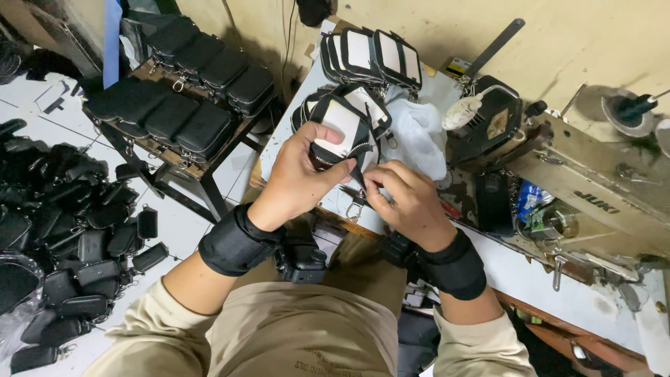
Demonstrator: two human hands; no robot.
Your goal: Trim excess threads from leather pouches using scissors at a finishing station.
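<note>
Pouches (370,52) behind held pouch (340,132)

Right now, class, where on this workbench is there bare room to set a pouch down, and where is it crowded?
Bare white table lies right of the right hand, below the beige sewing machine. A thin strip runs along the table's left edge. Crowded: the black-and-white zip pouches stacked at the far end, the white cloth, and the pouch the left hand holds.
</note>
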